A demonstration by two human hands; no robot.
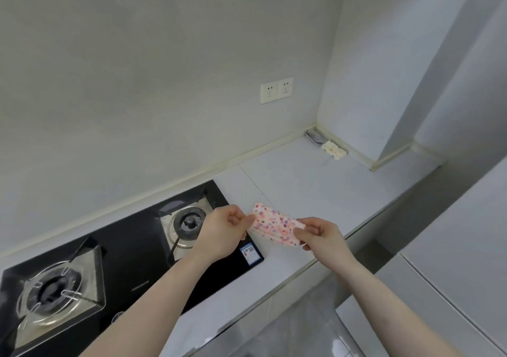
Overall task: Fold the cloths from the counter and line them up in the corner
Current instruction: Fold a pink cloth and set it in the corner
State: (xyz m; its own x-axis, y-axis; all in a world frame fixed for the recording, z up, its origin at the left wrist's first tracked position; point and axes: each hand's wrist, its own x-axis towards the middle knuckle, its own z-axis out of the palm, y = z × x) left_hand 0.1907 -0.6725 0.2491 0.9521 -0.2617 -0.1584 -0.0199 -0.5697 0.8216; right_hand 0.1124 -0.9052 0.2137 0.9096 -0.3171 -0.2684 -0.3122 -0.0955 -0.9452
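Note:
A small white cloth with pink, orange and purple dots (275,224) is folded into a narrow band and held just above the pale counter (301,183). My left hand (223,229) pinches its left end and my right hand (319,234) pinches its right end. In the far corner of the counter lies a folded grey striped cloth (314,136), and right beside it, toward me, a folded cream cloth (334,150). Both lie along the right wall.
A black glass gas hob (131,271) with two burners fills the counter's left part, under my left forearm. A double wall socket (276,90) sits on the back wall. The counter's front edge runs diagonally at the right, with grey floor below.

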